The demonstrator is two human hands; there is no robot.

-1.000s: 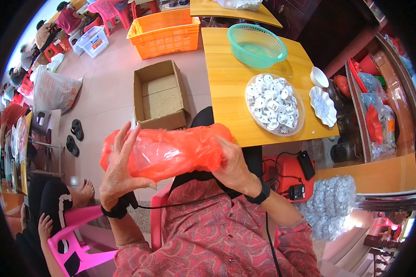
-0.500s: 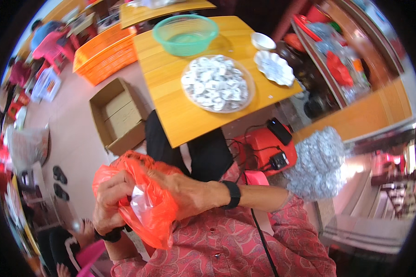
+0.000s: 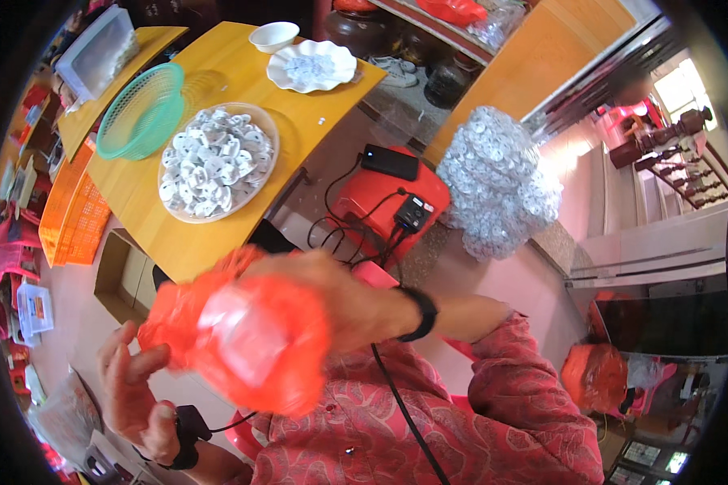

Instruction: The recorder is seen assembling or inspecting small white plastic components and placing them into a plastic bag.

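Observation:
My right hand (image 3: 352,303), blurred by motion, grips a red plastic bag (image 3: 291,356) in front of my chest. Something pale shows through or at the front of the bag, too smeared to name. The right fingers are partly hidden behind the plastic. At the bag's left side is my left hand (image 3: 133,396), its fingers spread and holding nothing. Its fingertips are close to the red plastic; whether they touch it I cannot tell. Both wrists wear black bands, and a black cable runs from the left one.
Beyond the bag stands a yellow table (image 3: 251,81) with a tray of white plastic pieces (image 3: 218,166), a green basket (image 3: 141,113), a bowl (image 3: 273,36) and a scalloped plate (image 3: 311,81). A cardboard box (image 3: 125,279), red stool (image 3: 364,198) with cabled devices and bulging clear sack (image 3: 497,186) surround it.
My left hand has let go of the bag and opened to its left. The bag, in my right hand, has turned its pale part up. My view has swung right.

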